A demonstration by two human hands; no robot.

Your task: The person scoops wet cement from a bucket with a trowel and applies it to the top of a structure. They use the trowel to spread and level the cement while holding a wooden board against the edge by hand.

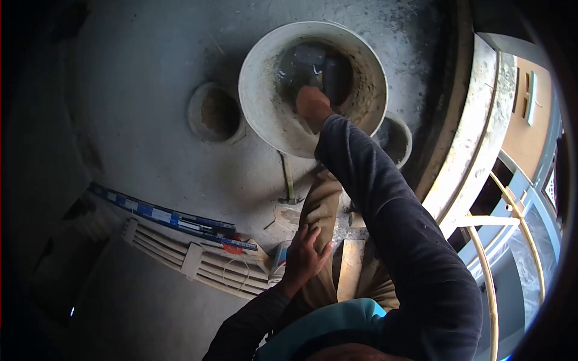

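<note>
Ideally, lower the right hand (pixel 313 105) into the bucket (pixel 260 90) with the sleeve (pixel 340 138) above the water (pixel 289 73). Move slowly to limit splashing. Its fingers appear curled; whether they grip anything cannot be told. Rest the left hand (pixel 305 259), fingers spread, on the leg (pixel 319 207). The bucket stands on the floor (pixel 150 90), pale, round and stained inside; the water looks murky.

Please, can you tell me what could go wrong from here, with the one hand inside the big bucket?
The right hand reaches into the large whitish round bucket; murky water may splash onto the brown trouser leg close by. Dark objects in that water are hard to make out, so fingers might bump them. The hammer with a greenish handle lies near the leg and could trip someone.
</note>
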